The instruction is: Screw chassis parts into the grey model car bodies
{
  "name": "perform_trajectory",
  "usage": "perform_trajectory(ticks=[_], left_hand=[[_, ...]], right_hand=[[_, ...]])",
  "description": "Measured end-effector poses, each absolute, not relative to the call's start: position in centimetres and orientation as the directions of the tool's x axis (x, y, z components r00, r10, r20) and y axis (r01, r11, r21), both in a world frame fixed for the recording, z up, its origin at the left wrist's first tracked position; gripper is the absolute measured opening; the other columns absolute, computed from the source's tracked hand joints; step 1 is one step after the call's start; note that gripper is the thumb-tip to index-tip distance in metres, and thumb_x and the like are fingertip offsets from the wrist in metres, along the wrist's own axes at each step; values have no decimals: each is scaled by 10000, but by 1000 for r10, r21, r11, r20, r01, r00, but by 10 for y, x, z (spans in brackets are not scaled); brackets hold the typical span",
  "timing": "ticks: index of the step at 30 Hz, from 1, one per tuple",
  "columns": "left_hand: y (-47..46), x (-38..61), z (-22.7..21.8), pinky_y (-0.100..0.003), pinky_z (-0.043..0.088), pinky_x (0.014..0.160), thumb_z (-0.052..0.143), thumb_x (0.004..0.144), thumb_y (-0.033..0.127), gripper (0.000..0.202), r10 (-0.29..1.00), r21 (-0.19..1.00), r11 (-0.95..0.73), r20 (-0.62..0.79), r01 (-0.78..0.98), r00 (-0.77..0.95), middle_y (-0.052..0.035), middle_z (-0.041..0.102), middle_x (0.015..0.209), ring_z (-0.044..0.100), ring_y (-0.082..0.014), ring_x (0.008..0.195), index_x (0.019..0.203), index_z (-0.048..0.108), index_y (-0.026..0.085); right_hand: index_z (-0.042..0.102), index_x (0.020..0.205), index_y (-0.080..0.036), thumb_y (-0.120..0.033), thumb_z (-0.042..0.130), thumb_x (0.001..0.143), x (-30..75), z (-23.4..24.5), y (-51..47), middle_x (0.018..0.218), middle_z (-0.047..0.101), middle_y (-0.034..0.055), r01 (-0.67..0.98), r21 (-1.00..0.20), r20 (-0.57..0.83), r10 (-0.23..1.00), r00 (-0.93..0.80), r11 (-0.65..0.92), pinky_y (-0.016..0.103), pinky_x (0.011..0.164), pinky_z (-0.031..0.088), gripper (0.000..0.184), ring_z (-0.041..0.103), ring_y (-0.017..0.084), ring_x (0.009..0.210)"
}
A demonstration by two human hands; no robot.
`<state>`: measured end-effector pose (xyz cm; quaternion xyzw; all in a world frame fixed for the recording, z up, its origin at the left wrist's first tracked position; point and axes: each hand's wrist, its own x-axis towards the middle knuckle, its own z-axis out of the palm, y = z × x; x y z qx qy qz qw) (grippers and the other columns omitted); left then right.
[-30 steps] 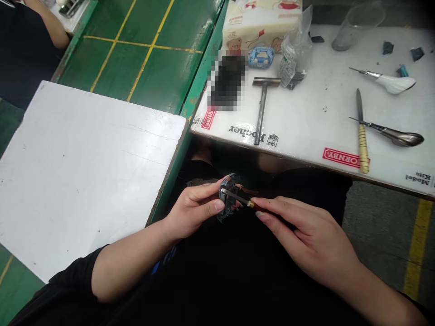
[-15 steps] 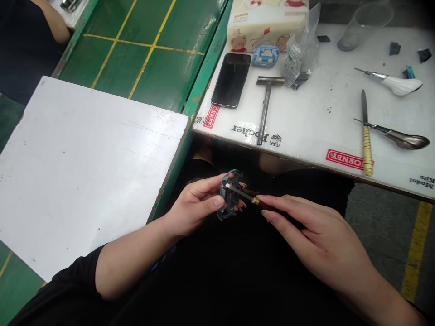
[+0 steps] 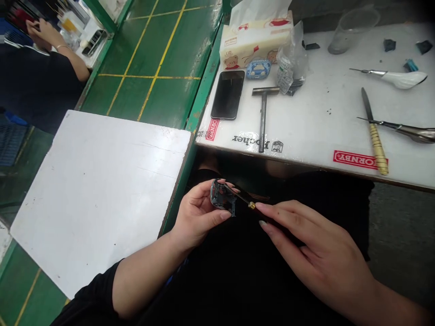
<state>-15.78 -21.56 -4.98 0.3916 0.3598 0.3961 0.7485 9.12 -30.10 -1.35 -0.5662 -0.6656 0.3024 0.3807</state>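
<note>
Two hands: left hand point(image 3: 199, 213) and right hand point(image 3: 316, 253) work close together at 6 o'clock, just below the surface's edge, each clamped on its own piece.
Left grip: thumb and curled fingers pin a small dark plastic housing point(image 3: 221, 197) up in the air, above a dark lap.
Right grip: fingertips pinch a screwdriver point(image 3: 250, 205) with a brass collar and dark red handle, its steel shaft lying across the housing; the tip is hidden.
Technique: a sound hold, by the look of it, with the shaft lined up on the housing and the left fingers bracing behind it; a steady, square-on driver would suit this grip.
Surface: a white surface point(image 3: 322, 131) at 1 o'clock carries a black phone point(image 3: 227, 95), a tissue box point(image 3: 254, 40), a T-handled steel tool point(image 3: 263, 113), and a knife with a yellow wrapped handle point(image 3: 377, 145).
Beside: a white board point(image 3: 98, 199) at 9 o'clock.
Nearby: a co-worker's hand point(image 3: 41, 31) at 11 o'clock, well apart.
</note>
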Motion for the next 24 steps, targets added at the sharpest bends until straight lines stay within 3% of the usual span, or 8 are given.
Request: perform_trajectory(ticks=[18,24], left_hand=[[-216,-158,-47,-481,660,1173,1008,884,152,576,923,954,223,-139,-203,358,-87,841,1432,815,-302,1333,1398,816,324],[-216,-157,-40,-449,671,1175,1012,864,87,596,934,981,135,-80,-138,347,-73,861,1388,823,-292,1334,1385,844,324]], right_hand=[[722,1567,-264,-79,647,1139,78,-13,-299,1162,802,61,505,-833,218,973,-73,225,240,803,723,473,841,167,918],[649,1649,-239,-29,693,1100,78,-17,-314,1304,836,79,604,-748,274,957,-98,276,306,933,723,589,852,201,1085]])
